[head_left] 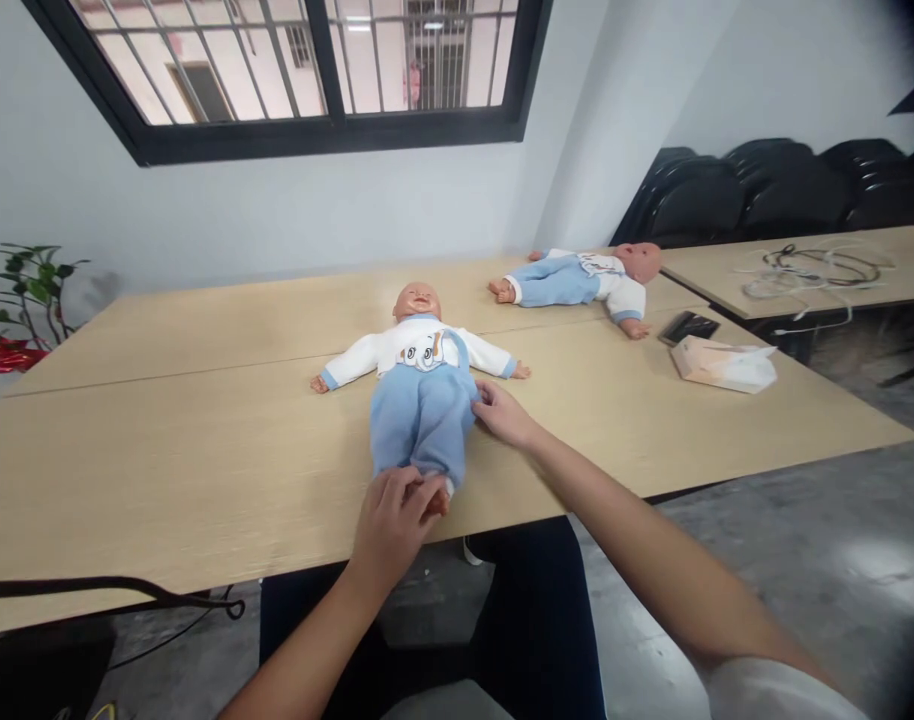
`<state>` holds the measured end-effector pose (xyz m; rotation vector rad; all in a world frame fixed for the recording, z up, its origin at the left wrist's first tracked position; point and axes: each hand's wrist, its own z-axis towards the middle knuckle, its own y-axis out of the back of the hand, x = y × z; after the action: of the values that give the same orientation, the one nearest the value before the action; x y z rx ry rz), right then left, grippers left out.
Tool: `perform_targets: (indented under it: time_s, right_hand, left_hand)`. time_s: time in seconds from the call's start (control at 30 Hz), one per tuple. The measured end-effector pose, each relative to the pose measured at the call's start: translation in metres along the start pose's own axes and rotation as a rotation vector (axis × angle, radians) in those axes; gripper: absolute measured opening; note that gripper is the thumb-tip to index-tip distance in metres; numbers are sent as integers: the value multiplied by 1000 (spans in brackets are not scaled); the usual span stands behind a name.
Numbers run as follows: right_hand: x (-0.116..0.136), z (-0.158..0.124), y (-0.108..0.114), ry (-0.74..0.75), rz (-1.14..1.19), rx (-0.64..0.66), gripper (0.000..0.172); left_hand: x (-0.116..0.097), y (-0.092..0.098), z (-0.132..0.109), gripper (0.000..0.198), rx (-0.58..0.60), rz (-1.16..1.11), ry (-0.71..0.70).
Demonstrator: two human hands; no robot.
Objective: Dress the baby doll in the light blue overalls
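Note:
A baby doll (416,350) lies on its back on the wooden table, head toward the window and arms spread. It wears a white top with a cartoon face on the chest and light blue trousers (418,415). My left hand (397,515) is closed over the doll's feet at the table's front edge, and one foot shows beside my fingers. At the doll's side, near the hip, my right hand (504,412) pinches the blue trousers between thumb and fingers.
A second doll (569,278) in matching clothes lies at the back right. Near it are a dark phone-like object (688,328) and a tissue pack (723,365). Cables (821,272) lie on the neighbouring table. A plant (29,290) stands at the left; black chairs (772,190) are stacked behind.

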<state>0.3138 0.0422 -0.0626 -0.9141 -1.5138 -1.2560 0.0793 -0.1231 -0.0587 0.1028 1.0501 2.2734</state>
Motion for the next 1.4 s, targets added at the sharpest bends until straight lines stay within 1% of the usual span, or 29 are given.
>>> perform_targets:
  time_s: [0.03, 0.1, 0.2, 0.27, 0.33, 0.43, 0.47, 0.53, 0.63, 0.67, 0.7, 0.77, 0.8, 0.83, 0.87, 0.9, 0.93, 0.97, 1.0, 1.03, 1.07, 1.1, 1.13, 1.17, 1.2, 1.23, 1.27, 1.33, 1.4]
  right_hand:
    - [-1, 1, 1, 38, -41, 35, 26]
    - [0, 9, 6, 101, -167, 34, 23]
    - [5, 30, 13, 117, -370, -101, 20]
    - [10, 45, 14, 125, -497, -179, 17]
    - [17, 56, 11, 141, -579, -227, 16]
    - [23, 59, 2, 129, -584, -236, 17]
    - [24, 56, -1, 106, -543, -240, 21]
    - [23, 43, -10, 30, -418, -298, 36]
    - [21, 8, -27, -65, -237, -448, 60]
    - [20, -6, -34, -70, -195, -468, 65]
    - [20, -21, -40, -72, -152, -459, 72]
    - [20, -48, -51, -89, -69, -365, 85]
    - [20, -59, -54, -94, -51, -308, 90]
    - [19, -67, -56, -95, -48, -254, 94]
    - [19, -73, -57, -89, -61, -211, 96]
    - [19, -76, -57, -71, -85, -187, 95]
    - [19, -76, -56, -40, -114, -186, 92]
    - [21, -74, -54, 7, -149, -200, 86]
    - [24, -69, -53, 70, -191, -223, 79]
    - [30, -62, -52, 141, -241, -247, 72]
    - [36, -53, -52, 210, -296, -267, 64]
    - [45, -42, -52, 261, -351, -275, 57]
    - [55, -29, -53, 285, -399, -272, 50]
    - [65, -16, -56, 279, -443, -263, 45]
    - [76, -2, -58, 245, -483, -256, 42]
    - [86, 13, -62, 190, -528, -252, 42]
    - [94, 27, -65, 129, -579, -254, 45]
    - [104, 52, -72, 34, -656, -266, 49]
    - [103, 72, -79, 27, -636, -255, 43]
  left_hand:
    - [0, 0, 0, 37, -36, 13, -9]
    - [0, 0, 0, 40, -119, 18, -21]
    - [1, 0, -1, 43, -187, 6, -40]
    - [2, 1, -2, 42, -189, -1, -52]
    - [2, 2, -2, 38, -172, -13, -58]
    - [0, 1, 1, 30, -121, -37, -49]
    - [-2, 0, 3, 29, -98, -44, -40]
    - [-8, -4, 5, 28, -59, -61, -15]
    - [-20, -10, 8, 29, 31, -80, 37]
    - [-24, -10, 8, 29, 72, -91, 42]
    - [-27, -9, 9, 31, 117, -117, 31]
    - [-26, -4, 14, 34, 207, -253, -6]
    - [-21, -1, 18, 33, 227, -354, 1]
    - [-11, 2, 24, 31, 220, -458, 51]
    - [2, 4, 32, 27, 181, -552, 150]
    - [18, 4, 42, 22, 108, -607, 301]
    - [37, 2, 53, 23, 7, -606, 482]
    - [58, -2, 64, 28, -60, -599, 622]
    - [78, -8, 75, 31, -107, -600, 723]
    - [98, -15, 86, 36, -106, -619, 774]
    - [114, -22, 96, 40, -65, -657, 815]
    - [127, -28, 104, 44, 24, -718, 843]
    - [135, -33, 111, 46, 141, -751, 808]
    - [141, -36, 116, 45, 234, -760, 767]
    - [143, -38, 120, 43, 298, -747, 711]
    - [142, -39, 122, 41, 325, -718, 650]
    - [140, -39, 122, 40, 316, -687, 599]
    - [136, -40, 120, 37, 261, -671, 517]
    - [134, -45, 114, 34, 209, -742, 464]
